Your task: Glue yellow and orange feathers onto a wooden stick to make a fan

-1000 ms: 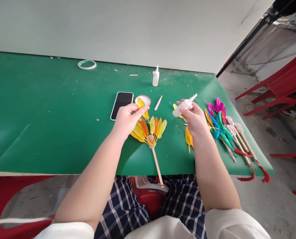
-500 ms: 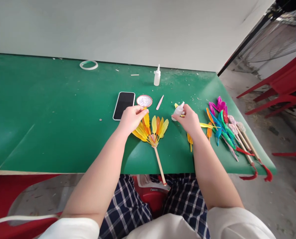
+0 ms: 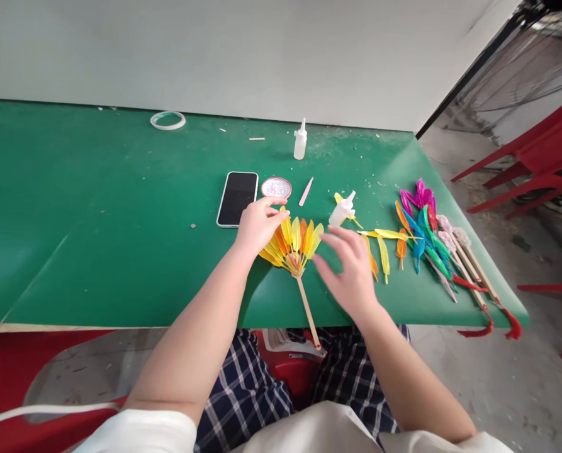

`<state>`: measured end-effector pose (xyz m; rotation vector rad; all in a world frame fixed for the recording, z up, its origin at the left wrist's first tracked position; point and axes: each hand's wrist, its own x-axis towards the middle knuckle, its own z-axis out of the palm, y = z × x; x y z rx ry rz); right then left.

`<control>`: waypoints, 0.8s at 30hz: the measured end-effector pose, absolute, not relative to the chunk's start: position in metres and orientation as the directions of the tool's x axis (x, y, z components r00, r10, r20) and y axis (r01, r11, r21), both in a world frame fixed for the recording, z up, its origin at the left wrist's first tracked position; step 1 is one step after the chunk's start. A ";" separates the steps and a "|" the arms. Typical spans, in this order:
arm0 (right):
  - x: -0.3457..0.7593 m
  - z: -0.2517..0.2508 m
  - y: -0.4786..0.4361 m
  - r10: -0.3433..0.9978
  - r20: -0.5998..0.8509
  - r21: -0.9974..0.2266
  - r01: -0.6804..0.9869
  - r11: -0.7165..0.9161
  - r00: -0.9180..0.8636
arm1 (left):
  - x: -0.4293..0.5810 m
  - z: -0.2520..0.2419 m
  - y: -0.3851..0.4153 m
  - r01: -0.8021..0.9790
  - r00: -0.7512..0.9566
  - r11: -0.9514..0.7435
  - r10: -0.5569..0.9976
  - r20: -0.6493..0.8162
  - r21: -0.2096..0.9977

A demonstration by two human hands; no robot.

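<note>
A fan of yellow and orange feathers (image 3: 296,244) on a thin wooden stick (image 3: 308,318) lies on the green table (image 3: 96,220). My left hand (image 3: 258,228) rests on the fan's left side, fingers pressed together on a yellow feather. Fingers spread and holding nothing, my right hand (image 3: 351,270) hovers just right of the fan. A small white glue bottle (image 3: 342,210) stands on the table beyond my right hand. Loose yellow and orange feathers (image 3: 383,246) lie to the right of that hand.
A black phone (image 3: 237,197), a small round dish (image 3: 275,187) and a pink stick (image 3: 306,190) lie behind the fan. A second glue bottle (image 3: 300,139) and a tape ring (image 3: 167,120) stand further back. Finished coloured feather fans (image 3: 432,245) lie at the right edge. Red chairs (image 3: 535,163) stand beyond.
My right hand set the glue bottle down on the table, let go and drew back toward the fan. My left hand lowered the yellow feather onto the fan's left side.
</note>
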<state>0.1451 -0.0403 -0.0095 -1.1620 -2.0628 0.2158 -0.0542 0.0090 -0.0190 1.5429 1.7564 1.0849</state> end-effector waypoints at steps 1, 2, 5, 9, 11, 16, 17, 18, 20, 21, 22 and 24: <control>0.141 -0.016 -0.045 0.785 0.502 -0.454 0.662 0.597 -0.363 | -0.054 -0.019 0.009 0.529 -0.184 0.012 0.978 0.101 0.848; 0.137 -0.022 -0.047 0.777 0.481 -0.438 0.657 0.614 -0.406 | -0.053 -0.019 0.009 0.531 -0.187 0.014 0.977 0.101 0.847; 0.132 -0.034 -0.050 0.763 0.447 -0.400 0.658 0.638 -0.467 | -0.051 -0.020 0.009 0.544 -0.192 0.023 0.977 0.097 0.839; 0.131 -0.037 -0.049 0.756 0.433 -0.347 0.684 0.642 -0.491 | -0.049 -0.019 0.009 0.568 -0.182 0.034 0.980 0.085 0.822; 0.131 -0.038 -0.050 0.751 0.430 -0.328 0.688 0.647 -0.501 | -0.048 -0.018 0.009 0.579 -0.182 0.045 0.980 0.076 0.814; 0.131 -0.040 -0.051 0.739 0.430 -0.316 0.680 0.661 -0.519 | -0.047 -0.018 0.008 0.588 -0.187 0.071 0.981 0.050 0.806; 0.130 -0.040 -0.051 0.739 0.428 -0.316 0.680 0.662 -0.521 | -0.047 -0.018 0.008 0.591 -0.187 0.072 0.981 0.049 0.804; 0.130 -0.040 -0.051 0.739 0.425 -0.316 0.679 0.663 -0.523 | -0.047 -0.018 0.008 0.593 -0.187 0.074 0.981 0.048 0.802; 0.130 -0.040 -0.051 0.740 0.419 -0.318 0.678 0.663 -0.527 | -0.046 -0.018 0.008 0.593 -0.186 0.077 0.982 0.043 0.801; 0.130 -0.040 -0.051 0.739 0.418 -0.318 0.677 0.663 -0.528 | -0.046 -0.018 0.008 0.592 -0.185 0.079 0.982 0.039 0.802; 0.130 -0.040 -0.050 0.739 0.416 -0.319 0.676 0.664 -0.530 | -0.046 -0.018 0.008 0.589 -0.184 0.081 0.982 0.036 0.804; 0.130 -0.040 -0.050 0.739 0.414 -0.321 0.675 0.665 -0.531 | -0.046 -0.018 0.009 0.584 -0.180 0.084 0.983 0.028 0.808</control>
